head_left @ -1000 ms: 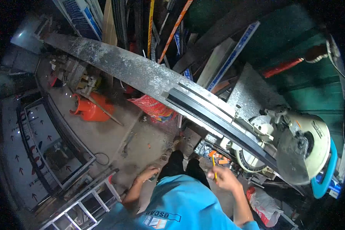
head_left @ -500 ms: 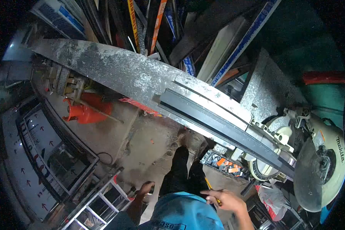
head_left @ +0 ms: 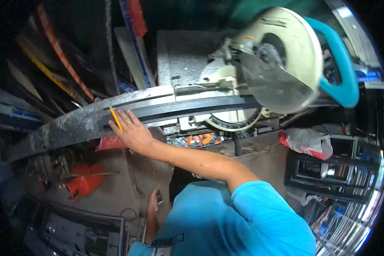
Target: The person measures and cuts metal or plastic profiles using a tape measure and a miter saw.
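My right hand [head_left: 134, 134] reaches across to the left end of a long dark grey metal profile [head_left: 196, 104] and touches it. A yellow pencil [head_left: 116, 119] is held between its fingers. The profile lies along a scuffed metal bench [head_left: 77, 121], its right end under the clear guard of a miter saw [head_left: 292, 55]. Low beside my body, my left hand [head_left: 152, 201] is closed around a small dark object, apparently a tape measure [head_left: 159, 197].
Long strips and profiles [head_left: 66, 64] lean behind the bench. Orange and dark offcuts [head_left: 200, 139] lie below the saw. A red-and-white plastic bag [head_left: 307, 145] and framed panels [head_left: 328, 170] are at right. An orange cylinder [head_left: 83, 181] lies on the floor at left.
My view has turned right toward the saw. My right hand has moved from beside my waist up to the profile's left end, carrying the pencil. My left hand stays low.
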The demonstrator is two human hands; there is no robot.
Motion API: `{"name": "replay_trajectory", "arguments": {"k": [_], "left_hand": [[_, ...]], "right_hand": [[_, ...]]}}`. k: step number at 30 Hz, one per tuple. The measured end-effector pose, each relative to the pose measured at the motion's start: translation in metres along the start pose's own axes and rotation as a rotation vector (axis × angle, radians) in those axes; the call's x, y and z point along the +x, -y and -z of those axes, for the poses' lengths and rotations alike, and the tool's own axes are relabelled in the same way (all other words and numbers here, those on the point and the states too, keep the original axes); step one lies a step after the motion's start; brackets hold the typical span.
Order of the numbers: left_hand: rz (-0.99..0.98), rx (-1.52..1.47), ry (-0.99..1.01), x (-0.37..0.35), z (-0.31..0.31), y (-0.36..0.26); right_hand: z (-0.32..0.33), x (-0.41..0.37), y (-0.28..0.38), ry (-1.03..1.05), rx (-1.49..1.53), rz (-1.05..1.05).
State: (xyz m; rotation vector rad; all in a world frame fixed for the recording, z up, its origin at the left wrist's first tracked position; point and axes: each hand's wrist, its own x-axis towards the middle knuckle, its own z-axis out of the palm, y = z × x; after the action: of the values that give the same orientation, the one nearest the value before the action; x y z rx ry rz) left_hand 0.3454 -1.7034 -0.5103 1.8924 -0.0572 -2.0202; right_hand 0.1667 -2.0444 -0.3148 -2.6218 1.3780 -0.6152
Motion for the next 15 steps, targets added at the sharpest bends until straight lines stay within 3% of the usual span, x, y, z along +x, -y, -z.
{"name": "replay_trajectory", "arguments": {"k": [1, 5, 6, 7, 8, 11, 12, 14, 15], "left_hand": [[0.043, 0.033, -0.072, -0.001, -0.003, -0.007], [0.032, 0.157, -0.054, -0.007, -0.003, -0.026], [0.028, 0.189, -0.055, -0.008, -0.002, -0.03], [0.025, 0.222, -0.055, -0.008, -0.003, -0.033], [0.013, 0.228, -0.053, -0.009, -0.006, -0.037], [-0.013, 0.271, -0.071, -0.017, -0.025, -0.048], [-0.013, 0.291, -0.092, -0.02, -0.032, -0.051], [-0.022, 0.304, -0.117, -0.025, -0.044, -0.056], [-0.024, 0.353, -0.071, -0.025, -0.049, -0.059]], "right_hand": [[0.01, -0.014, -0.012, 0.013, -0.007, -0.024], [0.059, -0.091, -0.076, 0.037, 0.031, -0.162], [0.066, -0.114, -0.1, 0.1, -0.161, -0.151], [0.084, -0.138, -0.121, 0.126, -0.088, -0.22], [0.101, -0.16, -0.138, 0.159, -0.233, -0.269], [0.159, -0.228, -0.188, 0.008, -0.142, -0.36], [0.177, -0.247, -0.199, 0.131, -0.144, -0.506], [0.198, -0.298, -0.239, -0.057, -0.293, -0.386], [0.216, -0.313, -0.255, 0.021, -0.31, -0.447]]}}
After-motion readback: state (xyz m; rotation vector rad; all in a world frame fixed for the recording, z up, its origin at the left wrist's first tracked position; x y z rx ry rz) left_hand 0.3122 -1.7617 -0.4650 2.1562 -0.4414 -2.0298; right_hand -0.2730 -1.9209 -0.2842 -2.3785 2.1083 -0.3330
